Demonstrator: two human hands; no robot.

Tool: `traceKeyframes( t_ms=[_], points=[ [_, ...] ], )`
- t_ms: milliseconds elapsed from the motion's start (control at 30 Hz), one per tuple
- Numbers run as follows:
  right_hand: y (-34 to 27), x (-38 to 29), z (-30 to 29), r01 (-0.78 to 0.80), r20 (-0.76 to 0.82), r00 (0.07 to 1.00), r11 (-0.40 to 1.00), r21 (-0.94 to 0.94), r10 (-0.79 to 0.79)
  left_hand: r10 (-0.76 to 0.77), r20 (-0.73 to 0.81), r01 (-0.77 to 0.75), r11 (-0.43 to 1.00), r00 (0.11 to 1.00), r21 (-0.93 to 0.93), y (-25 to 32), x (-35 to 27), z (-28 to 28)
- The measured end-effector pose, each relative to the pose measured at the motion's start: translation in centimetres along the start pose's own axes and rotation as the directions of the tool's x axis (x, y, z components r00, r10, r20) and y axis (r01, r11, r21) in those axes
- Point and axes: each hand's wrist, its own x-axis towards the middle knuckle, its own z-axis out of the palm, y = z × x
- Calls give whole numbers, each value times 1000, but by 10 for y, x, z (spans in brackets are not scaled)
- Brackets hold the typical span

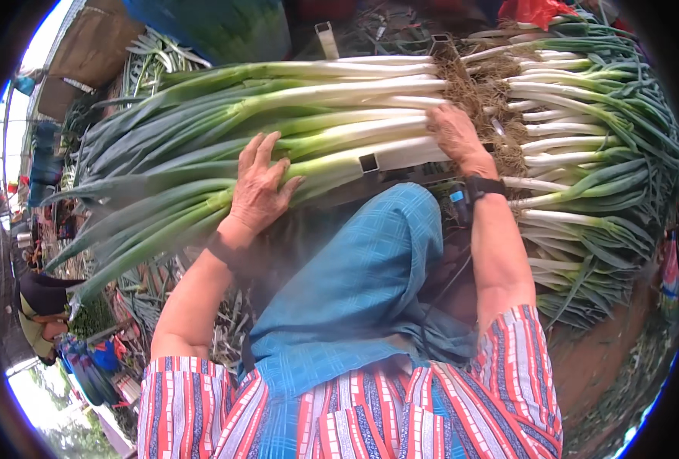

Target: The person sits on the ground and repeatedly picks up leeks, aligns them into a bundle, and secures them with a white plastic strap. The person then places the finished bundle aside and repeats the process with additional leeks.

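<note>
Several long green onions (339, 92) lie side by side before me, their leaves (138, 132) to the left and their roots (460, 86) to the right. My left hand (262, 183) rests with its fingers spread on the green part of the nearest stalks. At the white ends, near the roots, my right hand (457, 137) has its fingers bent down over a stalk; whether they close around it is hidden. An open-ended square metal tube (368, 163) shows at the near side of the stalks, between my hands.
A long pile of green onions (580, 155) lies at the right, roots facing mine. More stand at the upper left beside a blue covering (230, 28). My covered knee (402, 212) is just below the stalks. Another person (44, 315) bends at the far left. Red plastic (534, 11) lies at the top right.
</note>
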Motion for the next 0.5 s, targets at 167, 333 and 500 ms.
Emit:
traceKeyframes(
  t_ms=[167,333,500],
  points=[
    [5,-14,-7,53,22,998,986,160,-57,-20,20,22,996,1000,-84,-9,7,7],
    [-2,-13,-6,-57,24,998,968,246,52,-119,7,119,976,993,-182,-25,22,26],
    [0,-9,-9,-120,70,991,980,156,110,-158,113,172,976,981,-130,-24,22,38]
  ],
)
